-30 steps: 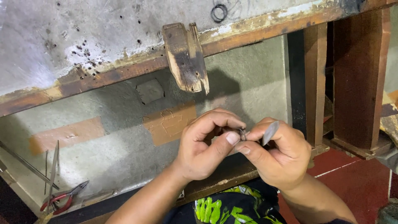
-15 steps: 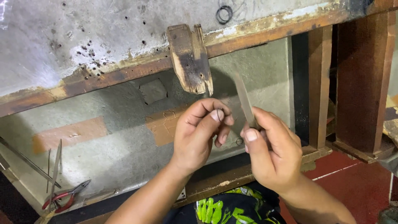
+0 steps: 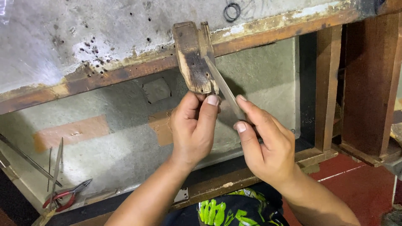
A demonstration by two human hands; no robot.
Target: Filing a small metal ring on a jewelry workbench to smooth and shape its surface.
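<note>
The head view looks down on a worn workbench (image 3: 83, 46) with a scuffed grey top pitted with small dark holes and a chipped wooden front edge. A dark, battered wooden block (image 3: 193, 58) juts out over that front edge, near its middle, and hangs down in front of the grey panel below.

The left hand (image 3: 194, 127) is raised just under the block, its fingers curled in and the thumb and forefinger pinched together at the block's lower end. Whatever small thing they pinch is hidden by the fingertips, so I cannot tell what the grip contains.

The right hand (image 3: 266, 144) sits just beside the left, to its right. Its thumb and fingers are closed around the lower end of a thin, flat grey metal file (image 3: 224, 90). The file slants up and to the left, and its upper end lies against the right side of the block, close to the left hand's fingertips.

On the bench top near the far edge lies 1 small black rubber ring (image 3: 231, 11). Down at the lower left corner, on the ledge under the bench, rest red-handled pliers (image 3: 63, 200) and several thin metal rods (image 3: 56, 165). A dark wooden post (image 3: 368, 83) stands at the right.
</note>
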